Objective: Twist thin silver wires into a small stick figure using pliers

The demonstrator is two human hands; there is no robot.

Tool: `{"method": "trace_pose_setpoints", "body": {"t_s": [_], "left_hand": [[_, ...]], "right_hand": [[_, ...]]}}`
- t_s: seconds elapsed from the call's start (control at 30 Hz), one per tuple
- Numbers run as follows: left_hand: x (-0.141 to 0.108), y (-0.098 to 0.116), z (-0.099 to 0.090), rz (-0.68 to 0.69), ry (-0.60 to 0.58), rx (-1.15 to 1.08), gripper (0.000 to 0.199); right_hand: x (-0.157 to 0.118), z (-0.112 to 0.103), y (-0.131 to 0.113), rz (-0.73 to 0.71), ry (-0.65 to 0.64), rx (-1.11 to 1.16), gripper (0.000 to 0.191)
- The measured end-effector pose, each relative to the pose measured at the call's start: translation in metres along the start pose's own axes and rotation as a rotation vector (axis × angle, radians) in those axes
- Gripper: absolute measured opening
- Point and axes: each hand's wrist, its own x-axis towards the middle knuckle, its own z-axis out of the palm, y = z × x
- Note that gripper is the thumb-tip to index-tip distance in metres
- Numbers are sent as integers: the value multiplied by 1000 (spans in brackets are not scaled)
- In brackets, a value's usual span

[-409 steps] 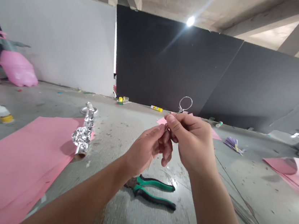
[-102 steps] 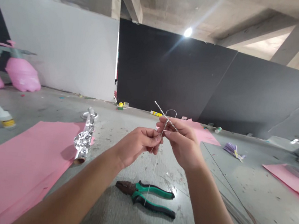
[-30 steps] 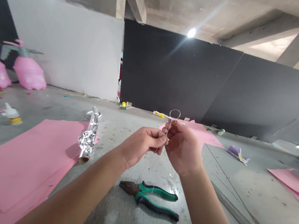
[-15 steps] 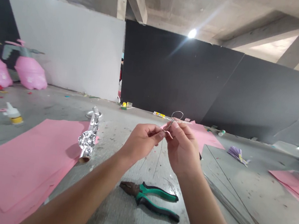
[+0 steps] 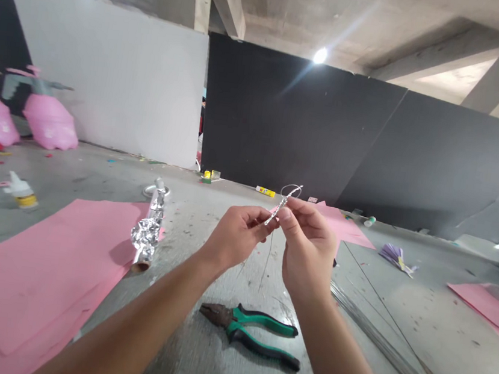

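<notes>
Between both hands is a thin silvery twisted wire piece (image 5: 282, 204) with a small loop at its upper end. My left hand (image 5: 237, 234) pinches its lower end with thumb and fingertips. On the other side, my right hand (image 5: 310, 246) holds the piece between thumb and index finger. Thin wire ends hang below the fingers. Pliers (image 5: 254, 333) with green and black handles lie on the table under the hands, jaws pointing left. A roll wrapped in crumpled foil (image 5: 146, 232) rests to the left of my left hand.
Pink sheets (image 5: 49, 265) cover the left of the grey table (image 5: 175, 348). A glue bottle (image 5: 22, 190) and pink spray bottles (image 5: 51, 120) stand beyond. Long wires (image 5: 388, 350) lie at right, near a purple folded piece (image 5: 395, 258). A yellow tube (image 5: 265, 191) lies by the dark panel.
The twisted silvery piece has turned from lying roughly sideways to slanting up to the right between the fingers. My right hand's fingers have shifted their hold.
</notes>
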Motion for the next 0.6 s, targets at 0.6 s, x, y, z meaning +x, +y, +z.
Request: {"method": "trace_pose_setpoints", "body": {"t_s": [0.6], "left_hand": [[-4, 8, 1, 11, -57, 43, 22]], "right_hand": [[-7, 0, -9, -100, -13, -245, 11]]}}
